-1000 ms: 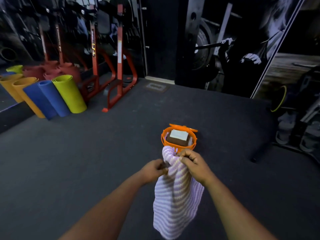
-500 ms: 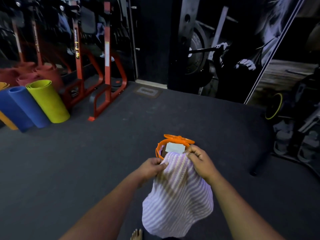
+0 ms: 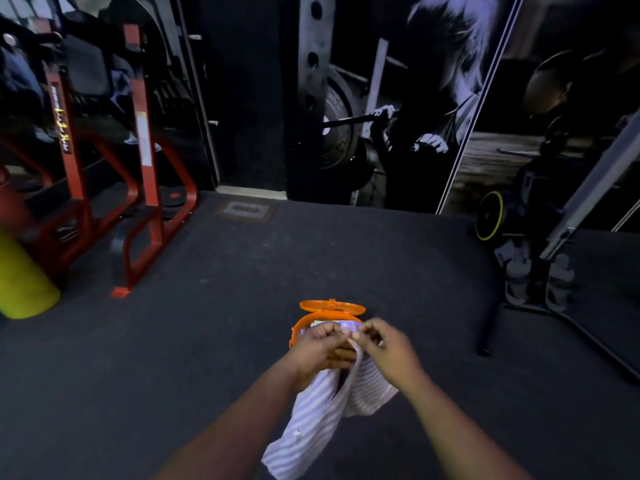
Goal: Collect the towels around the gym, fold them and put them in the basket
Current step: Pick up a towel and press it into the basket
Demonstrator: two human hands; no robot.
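**Hands close together over the basket**

Both hands have drawn together since half a second ago, when they held the towel spread wide between them; the cloth, which then billowed out broad and rounded, now hangs narrower, doubled on itself. The view has also swung right, so the blue roll has left the frame and only the yellow roll point(image 3: 24, 271) shows at the left edge.

At lower centre, the left hand point(image 3: 318, 348) grips the towel point(image 3: 322, 414) with curled fingers, the cloth bunched under its palm. The right hand point(image 3: 384, 348) pinches the top edge between thumb and fingertips, just beside the left thumb, so the two hands almost touch.

The towel is pale lilac with fine white stripes running across it. From the hands it falls in two layers: a long strip slanting down to the lower centre of the frame, and a shorter, rounded fold to the right under the right wrist. A dark gap shows between the layers.

Just above the hands sits the orange basket point(image 3: 294, 336), partly hidden by them, its lid point(image 3: 332, 305) open behind it. Something pale lies inside; what it is cannot be told.

A red rack point(image 3: 145, 161) stands at upper left on the dark floor point(image 3: 207, 341).
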